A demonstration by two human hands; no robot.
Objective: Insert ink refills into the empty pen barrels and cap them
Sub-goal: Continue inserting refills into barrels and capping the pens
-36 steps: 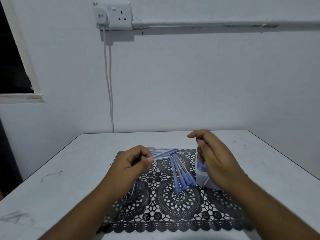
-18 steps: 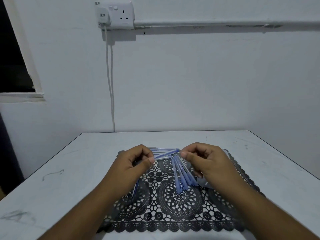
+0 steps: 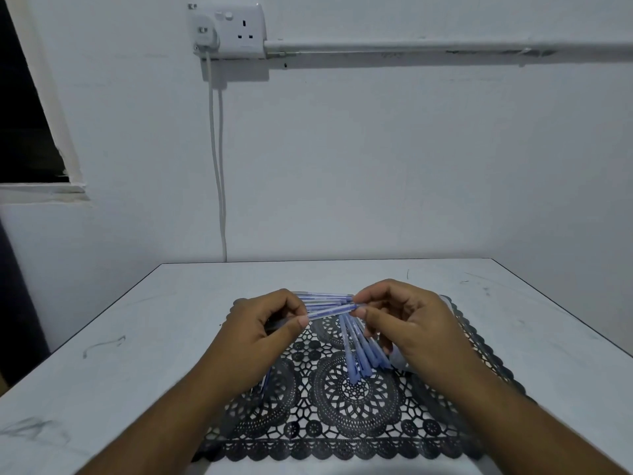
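Black lace-pattern mat [image 3: 342,423] sits on a white table [image 3: 137,337], taken as the reference for everything below. Both hands are over its far half.

Left hand [image 3: 260,334]: fingers curled, thumb and forefinger pinching the near-left end of a clear pen barrel [image 3: 329,310] with blue inside. Barrel runs roughly level, left to right, over the mat's far edge.

Right hand [image 3: 411,323]: fingers curled, thumb and forefinger pinching the barrel's other end at its blue tip. Can't tell whether that tip is a cap or the refill end, too small.

More clear/blue pens [image 3: 325,297] lie fanned just behind the held one, at the mat's far edge, between the two hands; can't tell whether they rest on the mat or are held.

Bundle of blue pens [image 3: 359,354] lies on the mat's centre, below the held barrel, angled toward the near-right, partly under the right hand.

Another blue pen piece [image 3: 265,382] shows on the mat's left side, mostly hidden by the left wrist.

Behind the table, well beyond the mat: white wall, a double socket [image 3: 236,30] with one plug in, a white cable [image 3: 219,166] hanging down, and a white conduit [image 3: 445,49] running right.
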